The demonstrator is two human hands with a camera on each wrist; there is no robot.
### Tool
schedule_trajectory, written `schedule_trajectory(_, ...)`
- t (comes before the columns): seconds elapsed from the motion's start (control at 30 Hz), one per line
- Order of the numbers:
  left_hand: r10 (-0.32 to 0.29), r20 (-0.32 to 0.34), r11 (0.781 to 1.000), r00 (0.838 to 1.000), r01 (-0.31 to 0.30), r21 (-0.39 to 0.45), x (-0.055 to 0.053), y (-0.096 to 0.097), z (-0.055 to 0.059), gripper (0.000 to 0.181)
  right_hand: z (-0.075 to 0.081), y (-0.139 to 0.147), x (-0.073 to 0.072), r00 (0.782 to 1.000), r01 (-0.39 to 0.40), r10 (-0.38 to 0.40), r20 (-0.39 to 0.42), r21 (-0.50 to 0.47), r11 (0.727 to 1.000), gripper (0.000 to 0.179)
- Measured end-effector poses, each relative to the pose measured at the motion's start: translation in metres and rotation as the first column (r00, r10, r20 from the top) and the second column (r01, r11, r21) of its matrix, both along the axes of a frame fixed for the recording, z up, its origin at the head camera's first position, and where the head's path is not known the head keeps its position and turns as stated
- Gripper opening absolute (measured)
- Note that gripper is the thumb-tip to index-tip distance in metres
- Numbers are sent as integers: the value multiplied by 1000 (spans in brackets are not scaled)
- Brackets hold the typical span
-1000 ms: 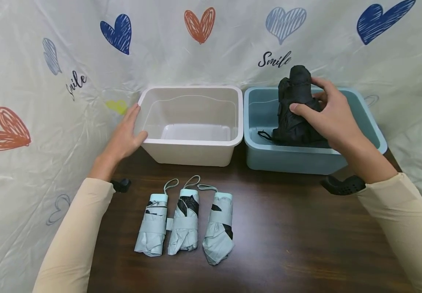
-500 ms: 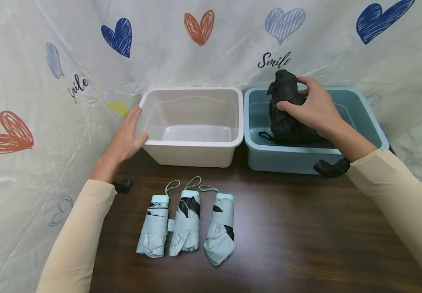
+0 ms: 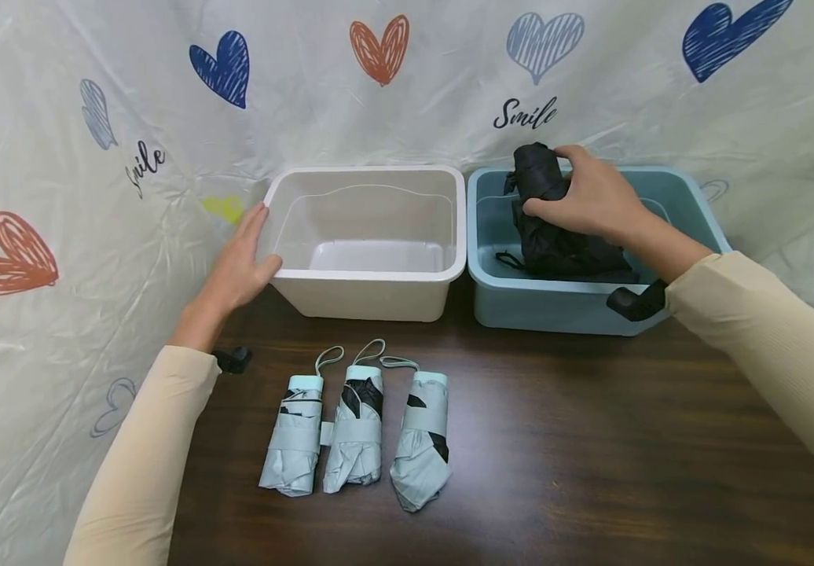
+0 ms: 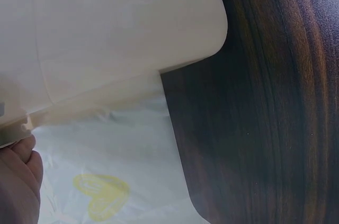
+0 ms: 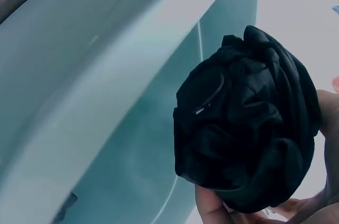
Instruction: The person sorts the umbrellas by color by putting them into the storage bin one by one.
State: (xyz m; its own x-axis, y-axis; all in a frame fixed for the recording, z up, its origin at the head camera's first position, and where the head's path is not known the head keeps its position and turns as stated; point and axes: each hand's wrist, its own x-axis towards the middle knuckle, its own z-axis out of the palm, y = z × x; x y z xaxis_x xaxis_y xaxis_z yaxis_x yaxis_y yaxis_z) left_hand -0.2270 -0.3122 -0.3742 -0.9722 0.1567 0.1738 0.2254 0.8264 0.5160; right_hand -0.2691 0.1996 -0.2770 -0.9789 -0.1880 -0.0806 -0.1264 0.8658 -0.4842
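My right hand (image 3: 591, 192) grips the upper part of a black folded umbrella (image 3: 537, 169), which stands tilted over the blue bin (image 3: 555, 306). In the right wrist view the bunched folds of the umbrella (image 5: 249, 123) show up close, with fingers (image 5: 212, 205) curled under it. More black fabric (image 3: 577, 255) and a thin black cord loop (image 3: 509, 259) show low in the bin, partly under my hand. At the left, my left hand (image 3: 233, 267) rests on the left side of a beige bin (image 3: 364, 297), fingers extended along its rim and thumb at the front corner.
Three small pale-blue folded umbrellas with wrist loops, the left one (image 3: 294, 440), the middle one (image 3: 356, 432) and the right one (image 3: 423, 444), lie on the dark wooden table (image 3: 555, 440). A white heart-printed sheet (image 3: 449, 102) hangs behind the two bins.
My right hand has moved left with the black umbrella, whose top is now lower and nearer the blue bin's left end. The left hand stays on the beige bin.
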Motion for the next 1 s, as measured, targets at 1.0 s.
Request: schedule_trajectory(1.0,-3,-36,1000,999,3,-1,-3,-2,-2,86,43,2,9,964,-133,147,-220,81,988,57)
